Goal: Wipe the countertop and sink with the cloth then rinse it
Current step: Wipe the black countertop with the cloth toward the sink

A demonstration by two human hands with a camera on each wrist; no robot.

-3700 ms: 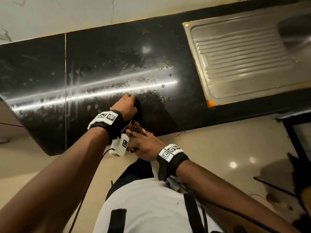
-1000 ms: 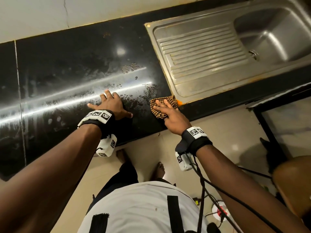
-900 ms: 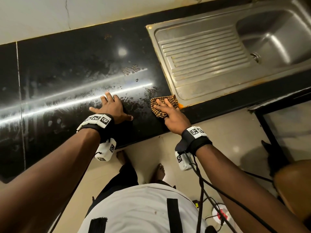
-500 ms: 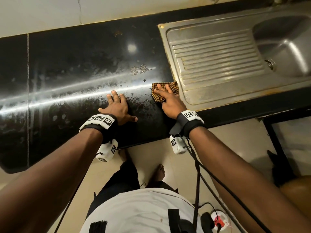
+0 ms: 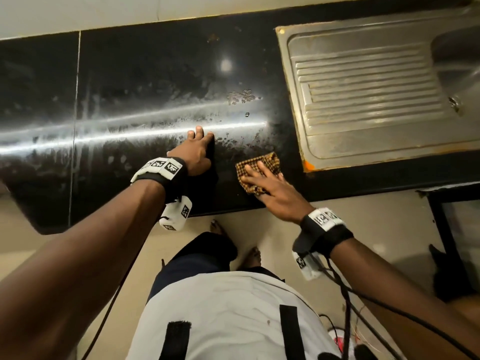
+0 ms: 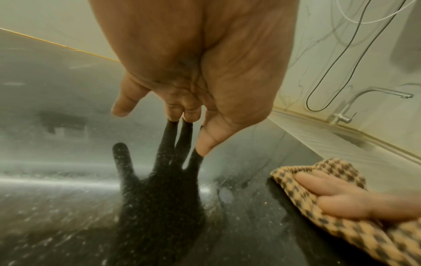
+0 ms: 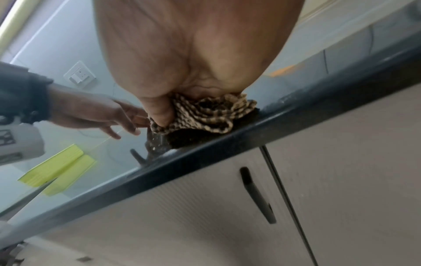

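Head: right hand [image 5: 275, 193] presses cloth [image 5: 259, 168] flat, fingers straight, near table [image 5: 130, 74] front edge beside sink [image 5: 363, 87]. Left wrist: left hand [image 6: 193, 75] fingers straight, braced. Right wrist: thumb tucks cloth. Advice: even pressure, overlapping strokes toward sink

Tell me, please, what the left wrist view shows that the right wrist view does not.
Only the left wrist view shows the faucet, the steel sink edge, and the left hand with fingertips on the countertop. Only the right wrist view shows the cabinet door handle below and a wall switch. Both show the checkered cloth under the right hand.
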